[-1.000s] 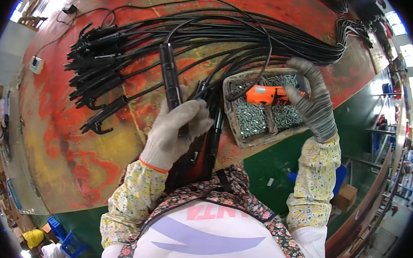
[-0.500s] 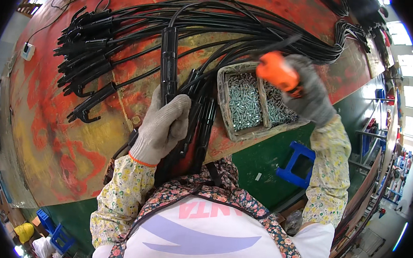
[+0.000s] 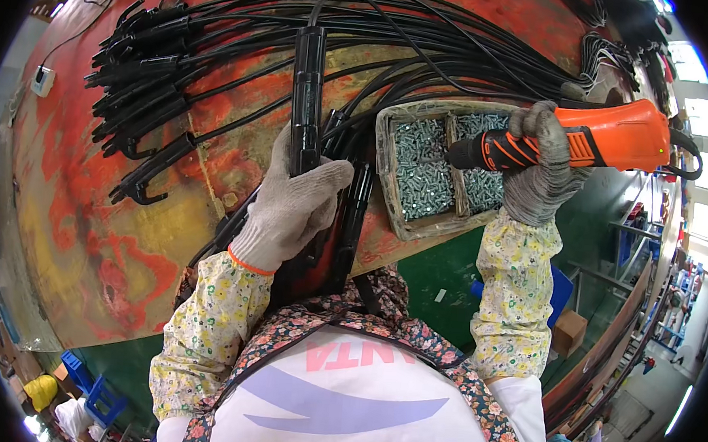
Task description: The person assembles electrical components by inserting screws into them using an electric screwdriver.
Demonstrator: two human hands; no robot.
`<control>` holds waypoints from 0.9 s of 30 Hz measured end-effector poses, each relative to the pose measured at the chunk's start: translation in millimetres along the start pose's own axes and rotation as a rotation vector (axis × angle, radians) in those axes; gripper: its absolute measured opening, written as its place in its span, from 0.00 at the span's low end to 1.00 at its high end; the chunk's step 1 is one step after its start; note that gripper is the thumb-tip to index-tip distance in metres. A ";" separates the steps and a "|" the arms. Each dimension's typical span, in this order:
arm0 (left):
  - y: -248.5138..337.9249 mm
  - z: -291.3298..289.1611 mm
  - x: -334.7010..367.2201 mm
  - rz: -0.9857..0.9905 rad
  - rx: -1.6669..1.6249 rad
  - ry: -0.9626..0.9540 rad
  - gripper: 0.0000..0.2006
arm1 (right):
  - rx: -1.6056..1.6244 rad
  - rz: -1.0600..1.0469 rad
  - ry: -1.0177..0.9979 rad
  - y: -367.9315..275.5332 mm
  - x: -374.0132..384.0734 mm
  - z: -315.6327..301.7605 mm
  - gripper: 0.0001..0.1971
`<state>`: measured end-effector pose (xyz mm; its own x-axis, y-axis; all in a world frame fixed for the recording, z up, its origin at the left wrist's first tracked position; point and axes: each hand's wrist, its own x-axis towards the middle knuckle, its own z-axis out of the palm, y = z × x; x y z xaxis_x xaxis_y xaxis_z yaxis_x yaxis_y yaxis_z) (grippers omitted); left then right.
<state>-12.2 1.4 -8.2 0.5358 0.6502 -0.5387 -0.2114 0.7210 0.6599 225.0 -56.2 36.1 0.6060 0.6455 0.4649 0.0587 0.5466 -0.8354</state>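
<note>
My left hand (image 3: 294, 205), in a pale knitted glove, is closed around the lower part of a black welding electrode holder (image 3: 308, 88). The holder stands nearly upright in the picture, with its cable leaving the top end. In a grey glove, my right hand (image 3: 542, 164) grips an orange and black electric screwdriver (image 3: 610, 138). Its black nose points left, over a two-compartment bin (image 3: 383, 170) of small silvery screws (image 3: 422, 172); I cannot make out whether the tip touches them. More black holders (image 3: 358, 213) lie between my left hand and the bin.
A bundle of black cables (image 3: 493, 67) runs across the far side of the worn red and yellow table (image 3: 140, 265). Several black electrode holders (image 3: 147, 95) are piled at the left. A white socket box (image 3: 43, 80) sits at the left edge. Behind my right sleeve is a blue stool (image 3: 560, 294).
The screwdriver has swung round from pointing up and away to pointing left over the screw bin. My left hand and the electrode holder have shifted slightly right.
</note>
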 end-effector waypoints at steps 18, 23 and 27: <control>-11.7 23.6 -5.6 -0.012 -0.094 0.068 0.18 | 0.380 0.189 0.164 -23.7 8.4 -21.6 0.25; -10.2 21.6 -2.2 -0.025 -0.054 0.038 0.11 | 0.239 0.071 0.191 -1.6 3.5 -41.7 0.21; -11.7 24.3 -3.1 -0.001 -0.117 0.040 0.15 | 0.271 0.094 0.255 -6.3 2.9 -36.3 0.21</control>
<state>8.5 -15.0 -1.5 0.5034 0.6568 -0.5614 -0.3062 0.7432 0.5949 255.2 -77.1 32.1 0.7784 0.5650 0.2736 -0.1978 0.6344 -0.7473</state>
